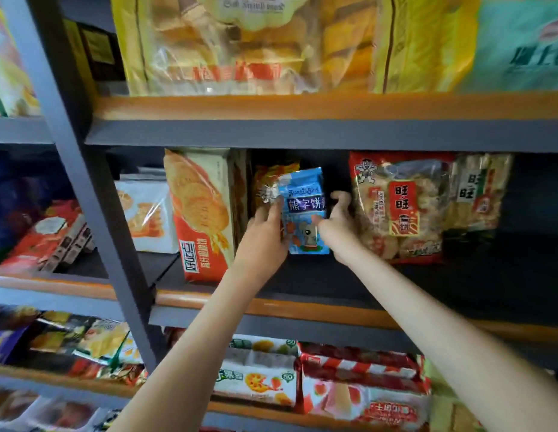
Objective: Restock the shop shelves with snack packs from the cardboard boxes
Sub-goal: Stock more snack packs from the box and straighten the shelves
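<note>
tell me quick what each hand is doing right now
left hand: open, pressed flat against the blue snack pack
right hand: closed, gripping the blue snack pack

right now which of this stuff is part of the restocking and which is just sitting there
In the job: blue biscuit pack; left hand touching its left edge; right hand gripping its right edge; middle shelf under it.
Just sitting: orange cracker box; red rice cracker bag; yellow bag above; lower-shelf packs.
</note>
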The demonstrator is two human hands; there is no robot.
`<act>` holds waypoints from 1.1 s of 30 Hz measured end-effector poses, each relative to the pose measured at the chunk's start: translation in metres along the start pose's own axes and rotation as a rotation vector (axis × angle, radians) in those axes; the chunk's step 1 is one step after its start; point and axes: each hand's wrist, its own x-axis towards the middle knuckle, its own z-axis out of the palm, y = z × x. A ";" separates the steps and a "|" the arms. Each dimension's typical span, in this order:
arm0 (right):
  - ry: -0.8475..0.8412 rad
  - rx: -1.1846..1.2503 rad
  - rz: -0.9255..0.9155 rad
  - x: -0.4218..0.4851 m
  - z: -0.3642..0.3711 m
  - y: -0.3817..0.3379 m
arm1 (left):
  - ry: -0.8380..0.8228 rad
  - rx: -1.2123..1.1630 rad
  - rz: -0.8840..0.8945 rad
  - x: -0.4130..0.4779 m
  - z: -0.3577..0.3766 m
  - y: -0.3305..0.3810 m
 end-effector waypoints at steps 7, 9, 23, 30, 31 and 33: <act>0.116 -0.415 -0.346 0.010 0.009 0.022 | -0.233 0.371 -0.012 0.039 0.022 -0.023; 0.244 -0.758 -0.474 0.011 0.010 0.025 | -0.263 0.355 0.002 0.047 0.027 -0.029; -0.006 -1.294 -0.362 0.043 0.028 0.044 | -0.182 0.708 -0.034 0.067 0.047 -0.040; 0.014 -1.247 -0.309 0.066 0.035 0.047 | -0.190 0.716 -0.029 0.067 0.044 -0.037; -0.003 -1.249 -0.353 0.065 0.038 0.047 | -0.185 0.719 -0.028 0.066 0.045 -0.038; -0.035 -1.278 -0.407 0.066 0.045 0.048 | -0.177 0.720 -0.024 0.066 0.046 -0.039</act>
